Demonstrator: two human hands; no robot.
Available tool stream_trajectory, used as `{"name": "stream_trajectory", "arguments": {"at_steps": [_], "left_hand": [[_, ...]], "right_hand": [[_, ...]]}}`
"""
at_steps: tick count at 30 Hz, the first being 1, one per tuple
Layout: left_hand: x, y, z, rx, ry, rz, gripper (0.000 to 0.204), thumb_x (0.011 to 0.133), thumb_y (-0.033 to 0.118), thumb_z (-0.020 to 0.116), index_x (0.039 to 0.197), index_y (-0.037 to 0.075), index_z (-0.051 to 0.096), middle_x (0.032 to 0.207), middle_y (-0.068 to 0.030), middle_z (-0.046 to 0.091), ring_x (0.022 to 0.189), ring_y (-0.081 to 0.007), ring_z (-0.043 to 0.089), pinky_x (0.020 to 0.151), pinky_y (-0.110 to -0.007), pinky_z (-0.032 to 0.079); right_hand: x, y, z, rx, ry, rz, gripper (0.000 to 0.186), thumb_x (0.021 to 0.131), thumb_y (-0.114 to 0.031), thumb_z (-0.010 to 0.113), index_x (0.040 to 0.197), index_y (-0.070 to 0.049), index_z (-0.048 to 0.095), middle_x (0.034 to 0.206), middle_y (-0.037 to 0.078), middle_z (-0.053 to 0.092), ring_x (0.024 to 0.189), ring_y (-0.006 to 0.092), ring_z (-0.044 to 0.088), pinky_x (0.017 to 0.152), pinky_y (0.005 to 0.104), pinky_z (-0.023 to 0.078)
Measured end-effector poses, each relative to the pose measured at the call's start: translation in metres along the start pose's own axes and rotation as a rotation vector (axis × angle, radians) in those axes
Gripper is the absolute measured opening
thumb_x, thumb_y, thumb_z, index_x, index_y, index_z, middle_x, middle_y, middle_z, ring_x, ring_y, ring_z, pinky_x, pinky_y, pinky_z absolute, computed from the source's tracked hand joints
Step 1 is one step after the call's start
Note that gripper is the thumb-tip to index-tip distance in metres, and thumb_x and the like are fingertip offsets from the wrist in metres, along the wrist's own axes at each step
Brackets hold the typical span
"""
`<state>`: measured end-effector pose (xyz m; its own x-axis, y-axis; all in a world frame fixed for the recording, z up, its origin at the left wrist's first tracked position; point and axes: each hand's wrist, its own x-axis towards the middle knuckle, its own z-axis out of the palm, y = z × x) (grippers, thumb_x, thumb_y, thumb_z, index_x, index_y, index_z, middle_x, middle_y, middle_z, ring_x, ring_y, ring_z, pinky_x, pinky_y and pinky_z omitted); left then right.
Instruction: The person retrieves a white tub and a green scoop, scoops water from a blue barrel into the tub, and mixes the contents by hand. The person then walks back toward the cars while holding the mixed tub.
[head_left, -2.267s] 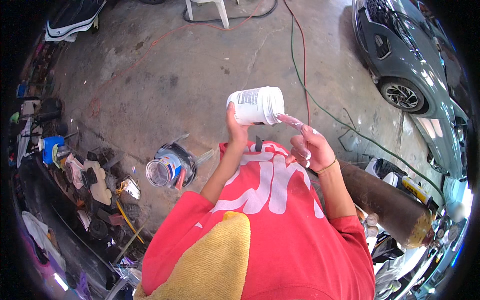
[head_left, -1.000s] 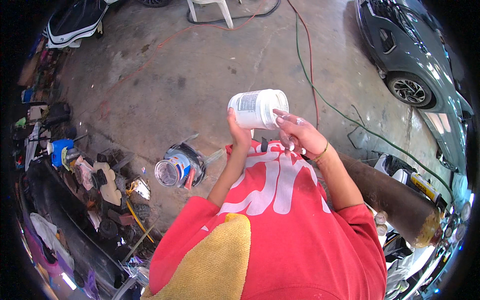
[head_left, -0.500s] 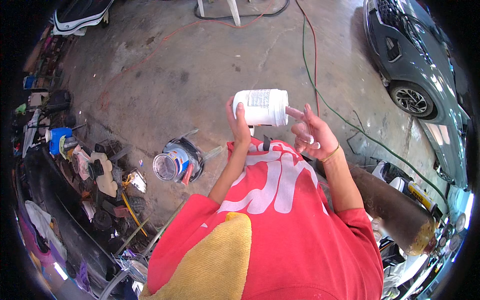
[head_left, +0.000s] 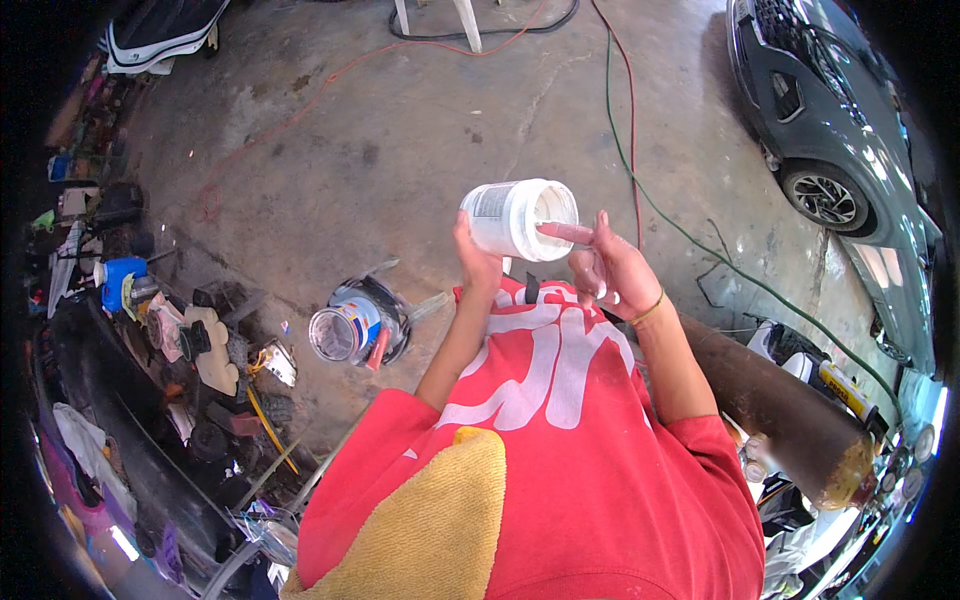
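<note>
My left hand (head_left: 480, 258) is wrapped round a white plastic jar (head_left: 497, 222) with a printed label, held on its side in front of my chest. The jar's mouth faces right, and whitish residue coats its inner wall. My right hand (head_left: 618, 268) has its index finger stretched to the jar's mouth, the tip just inside the rim. The other fingers are loosely bent, with white paste smeared on them. I see no tool in this hand.
A metal can (head_left: 338, 333) and a red-handled tool (head_left: 378, 350) are on the floor at left. Scrap parts (head_left: 205, 350) line the left side. A grey car (head_left: 840, 130) stands right. Green hose (head_left: 690, 232) crosses the floor; a brown cylinder (head_left: 770, 410) is beside me.
The jar has turned so that its mouth shows more toward me. My right hand has moved slightly left and down, its index finger still at the opening.
</note>
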<state>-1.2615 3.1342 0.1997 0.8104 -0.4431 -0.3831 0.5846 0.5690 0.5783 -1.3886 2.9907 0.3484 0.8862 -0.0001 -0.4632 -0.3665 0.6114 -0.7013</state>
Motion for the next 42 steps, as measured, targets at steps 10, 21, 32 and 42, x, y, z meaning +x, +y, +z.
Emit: {"name": "stream_trajectory", "arguments": {"at_steps": [10,21,32,42], "left_hand": [[-0.004,-0.003,0.001,-0.108,-0.119,-0.139,0.069,0.095,0.055,0.023,0.131,0.004,0.054,0.128,-0.0144,0.059,0.12,-0.0304,0.056,0.103,-0.045,0.043],[-0.015,0.006,0.015,0.036,-0.004,-0.149,0.061,0.097,0.05,0.027,0.124,0.004,0.058,0.12,-0.012,0.064,0.114,-0.0279,0.06,0.099,-0.043,0.047],[-0.017,0.03,0.018,0.324,-0.103,-0.673,0.066,0.095,0.062,0.028,0.132,0.013,0.054,0.124,-0.0084,0.062,0.108,-0.0267,0.062,0.085,-0.044,0.052],[-0.017,0.038,0.008,0.341,-0.384,-0.708,0.068,0.097,0.063,0.025,0.137,0.013,0.05,0.127,-0.0122,0.06,0.108,-0.0288,0.064,0.085,-0.047,0.057]], "right_hand": [[-0.013,-0.028,0.049,-0.436,0.085,-0.035,0.06,0.103,-0.043,0.041,0.147,-0.002,0.036,0.056,-0.001,0.049,0.046,0.0057,0.045,0.042,0.0215,0.038],[-0.001,0.002,0.023,-0.376,-0.034,0.005,0.055,0.103,-0.045,0.039,0.146,-0.01,0.039,0.059,-0.002,0.042,0.053,0.0068,0.044,0.044,0.0232,0.041],[-0.015,0.0,0.002,-0.607,-0.053,0.026,0.041,0.098,-0.03,0.057,0.133,-0.01,0.052,0.069,0.001,0.057,0.057,0.0086,0.052,0.047,0.0242,0.045],[-0.016,0.008,-0.006,-0.334,0.148,-0.1,0.024,0.094,-0.011,0.061,0.117,-0.006,0.061,0.057,-0.003,0.051,0.048,0.0046,0.047,0.042,0.0235,0.034]]}}
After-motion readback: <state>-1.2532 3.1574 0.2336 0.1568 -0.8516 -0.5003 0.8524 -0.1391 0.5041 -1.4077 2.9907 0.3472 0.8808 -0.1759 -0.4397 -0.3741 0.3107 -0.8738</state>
